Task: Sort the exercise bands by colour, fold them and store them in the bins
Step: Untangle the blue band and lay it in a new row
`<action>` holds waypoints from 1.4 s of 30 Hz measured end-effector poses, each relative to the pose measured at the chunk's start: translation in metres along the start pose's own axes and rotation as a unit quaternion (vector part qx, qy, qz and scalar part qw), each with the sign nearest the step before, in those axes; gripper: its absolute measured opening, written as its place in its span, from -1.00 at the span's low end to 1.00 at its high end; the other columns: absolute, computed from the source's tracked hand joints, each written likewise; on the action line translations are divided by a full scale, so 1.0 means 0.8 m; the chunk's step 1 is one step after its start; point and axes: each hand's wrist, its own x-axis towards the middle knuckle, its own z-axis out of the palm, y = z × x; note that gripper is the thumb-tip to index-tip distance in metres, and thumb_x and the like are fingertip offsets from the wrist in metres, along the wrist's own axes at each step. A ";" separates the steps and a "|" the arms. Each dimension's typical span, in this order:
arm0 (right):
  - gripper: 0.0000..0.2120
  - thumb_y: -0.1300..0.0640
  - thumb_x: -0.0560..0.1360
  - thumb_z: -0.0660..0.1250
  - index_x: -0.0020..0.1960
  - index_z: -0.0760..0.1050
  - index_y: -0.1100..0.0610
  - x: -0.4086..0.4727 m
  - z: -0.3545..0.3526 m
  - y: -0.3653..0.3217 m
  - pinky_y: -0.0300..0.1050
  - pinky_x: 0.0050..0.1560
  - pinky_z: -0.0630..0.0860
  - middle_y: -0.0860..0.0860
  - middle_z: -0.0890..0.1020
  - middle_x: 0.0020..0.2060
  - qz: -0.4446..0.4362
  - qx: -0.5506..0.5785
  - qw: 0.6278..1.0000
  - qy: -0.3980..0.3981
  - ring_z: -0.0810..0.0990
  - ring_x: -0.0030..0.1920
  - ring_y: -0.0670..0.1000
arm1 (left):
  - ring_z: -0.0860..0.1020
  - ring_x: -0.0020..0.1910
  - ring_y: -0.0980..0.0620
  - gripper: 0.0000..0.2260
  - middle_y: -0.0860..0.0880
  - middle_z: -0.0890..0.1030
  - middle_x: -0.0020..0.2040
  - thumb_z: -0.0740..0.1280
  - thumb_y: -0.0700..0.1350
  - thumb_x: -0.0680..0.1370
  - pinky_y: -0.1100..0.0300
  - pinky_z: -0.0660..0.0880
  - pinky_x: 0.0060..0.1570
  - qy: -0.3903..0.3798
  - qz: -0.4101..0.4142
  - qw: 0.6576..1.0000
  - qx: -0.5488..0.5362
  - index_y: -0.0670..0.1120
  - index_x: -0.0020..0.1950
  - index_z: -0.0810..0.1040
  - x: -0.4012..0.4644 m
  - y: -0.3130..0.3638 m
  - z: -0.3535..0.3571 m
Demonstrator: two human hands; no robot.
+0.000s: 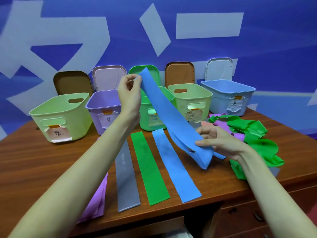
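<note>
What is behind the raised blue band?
The blue band, held by the left hand and right hand, covers much of the green bin and part of its label. The bin's inside cannot be seen.

Both forearms are bare up to the frame's lower edge, with no sleeve showing. The left hand and right hand wear no gloves, rings, watches or bands.

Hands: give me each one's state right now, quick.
Left hand: pinches the upper end of the blue band, held up over the bins.
Right hand: grips the lower end of the same blue band above the table.
</note>
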 end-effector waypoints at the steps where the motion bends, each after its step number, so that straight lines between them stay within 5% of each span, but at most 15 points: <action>1: -0.67 0.21 0.21 0.56 -0.05 0.61 0.20 -0.003 0.001 0.001 -0.24 -0.15 0.59 0.12 0.67 -0.11 -0.002 0.002 1.000 -0.002 0.66 -0.15 -0.03 | 0.45 -0.22 0.18 -0.96 0.03 0.52 -0.20 0.28 -0.21 0.56 0.40 0.40 -0.23 0.007 0.012 1.000 0.008 -0.12 -0.08 0.50 0.001 -0.002 -0.004; 4: -0.91 0.29 0.35 0.44 -0.17 0.56 0.21 -0.011 0.003 -0.003 -0.39 -0.32 0.44 -0.03 0.57 -0.37 -0.011 -0.013 1.000 -0.006 0.52 -0.37 -0.18 | 0.46 -0.20 0.14 -0.96 0.03 0.51 -0.21 0.27 -0.19 0.57 0.31 0.45 -0.22 0.006 0.004 1.000 0.020 -0.10 -0.07 0.48 -0.001 -0.009 -0.013; 7: -0.94 0.23 0.42 0.42 -0.21 0.55 0.18 -0.017 0.001 -0.008 -0.35 -0.30 0.44 -0.01 0.59 -0.33 0.000 -0.029 0.999 -0.017 0.53 -0.33 -0.13 | 0.46 -0.22 0.09 -0.91 0.02 0.50 -0.22 0.25 -0.17 0.58 0.26 0.47 -0.35 0.010 -0.025 1.000 0.002 -0.03 -0.12 0.45 -0.001 -0.010 -0.016; 13: -0.69 0.05 0.39 0.48 -0.30 0.54 0.29 -0.035 -0.002 -0.013 -0.36 -0.40 0.26 -0.01 0.53 -0.46 0.050 -0.179 0.983 -0.017 0.38 -0.45 -0.15 | 0.48 -0.22 0.08 -0.96 0.01 0.50 -0.22 0.25 -0.15 0.58 0.26 0.44 -0.38 0.032 -0.026 0.999 0.001 -0.06 -0.07 0.45 0.006 -0.009 -0.021; 16: -0.74 0.09 0.43 0.44 -0.12 0.63 0.32 -0.035 -0.001 -0.011 -0.18 -0.09 0.39 0.22 0.67 -0.16 0.046 -0.209 0.977 0.008 0.53 -0.17 -0.06 | 0.51 -0.26 0.04 -0.97 -0.04 0.50 -0.21 0.23 -0.17 0.60 0.27 0.48 -0.47 0.029 -0.022 0.999 -0.005 -0.12 -0.01 0.42 0.001 -0.011 -0.024; 19: -0.80 0.12 0.50 0.38 -0.20 0.61 0.25 -0.036 0.000 -0.006 -0.11 -0.05 0.36 0.08 0.59 -0.23 0.006 -0.235 0.970 0.056 0.49 -0.14 -0.02 | 0.52 -0.24 0.09 -0.97 -0.06 0.50 -0.17 0.21 -0.17 0.61 0.29 0.49 -0.44 0.049 -0.022 0.999 0.005 -0.12 0.00 0.41 0.000 -0.016 -0.030; 22: -0.77 0.17 0.50 0.35 -0.23 0.56 0.32 -0.033 0.002 0.002 -0.20 -0.09 0.37 0.05 0.50 -0.19 -0.047 -0.302 0.945 0.115 0.46 -0.11 -0.06 | 0.52 -0.22 0.13 -0.96 -0.06 0.52 -0.13 0.21 -0.17 0.61 0.29 0.48 -0.40 0.076 -0.022 0.997 -0.003 -0.08 -0.03 0.41 0.002 -0.018 -0.037; 25: -0.85 0.22 0.49 0.37 -0.20 0.64 0.28 -0.034 0.006 0.006 -0.40 0.07 0.40 -0.06 0.52 0.11 -0.082 -0.320 0.930 0.160 0.48 0.13 -0.21 | 0.50 -0.26 0.18 -0.88 -0.02 0.50 -0.18 0.20 -0.18 0.61 0.27 0.50 -0.35 0.096 -0.020 0.995 -0.018 -0.03 -0.11 0.39 0.005 -0.015 -0.042; 26: -0.84 0.25 0.49 0.36 -0.18 0.64 0.32 -0.035 0.006 0.006 -0.41 0.06 0.44 -0.07 0.57 0.11 -0.086 -0.288 0.940 0.163 0.54 0.10 -0.20 | 0.50 -0.26 0.18 -0.87 0.01 0.50 -0.20 0.20 -0.19 0.61 0.25 0.51 -0.34 0.098 -0.017 0.995 -0.017 -0.01 -0.12 0.39 0.005 -0.014 -0.043; 29: -0.83 0.32 0.46 0.34 -0.14 0.57 0.47 -0.041 0.015 0.005 -0.28 -0.17 0.60 0.03 0.66 -0.30 -0.100 -0.145 0.964 0.199 0.65 -0.31 -0.05 | 0.48 -0.26 0.18 -0.85 0.03 0.49 -0.23 0.20 -0.20 0.60 0.25 0.52 -0.35 0.102 -0.012 0.995 -0.013 -0.01 -0.14 0.39 0.005 -0.017 -0.048; 32: -0.92 0.35 0.45 0.36 -0.21 0.59 0.29 -0.043 0.026 0.002 -0.34 -0.33 0.55 -0.04 0.65 -0.43 -0.139 -0.124 0.951 0.248 0.60 -0.45 -0.10 | 0.51 -0.21 0.09 -0.89 -0.01 0.50 -0.20 0.24 -0.19 0.58 0.08 0.56 -0.25 0.115 -0.012 0.993 0.008 -0.03 -0.13 0.41 0.011 -0.031 -0.058; 35: -0.84 0.38 0.44 0.37 -0.26 0.58 0.18 -0.049 0.037 -0.001 -0.41 -0.39 0.46 -0.09 0.62 -0.50 -0.165 -0.128 0.943 0.260 0.55 -0.50 -0.16 | 0.57 -0.19 -0.02 -0.93 -0.11 0.52 -0.13 0.26 -0.16 0.56 0.13 0.58 -0.37 0.101 -0.027 0.993 0.047 -0.03 -0.11 0.43 0.017 -0.050 -0.069; 39: -0.84 0.37 0.40 0.42 -0.26 0.57 0.14 -0.061 0.053 0.003 -0.36 -0.44 0.48 -0.09 0.62 -0.50 -0.153 -0.146 0.938 0.273 0.53 -0.55 -0.12 | 0.56 -0.31 0.09 -0.98 -0.03 0.52 -0.24 0.29 -0.19 0.55 0.25 0.54 -0.46 0.060 -0.070 0.988 0.123 -0.12 -0.04 0.48 0.014 -0.079 -0.078; 42: -0.64 0.43 0.35 0.44 0.03 0.53 0.09 -0.074 0.067 0.009 -0.26 -0.46 0.54 0.05 0.67 -0.34 -0.139 -0.141 0.948 0.249 0.62 -0.49 0.00 | 0.56 -0.34 0.01 -0.98 0.01 0.56 -0.33 0.34 -0.16 0.50 0.16 0.55 -0.34 0.033 -0.092 0.979 0.179 -0.08 -0.13 0.55 0.013 -0.100 -0.082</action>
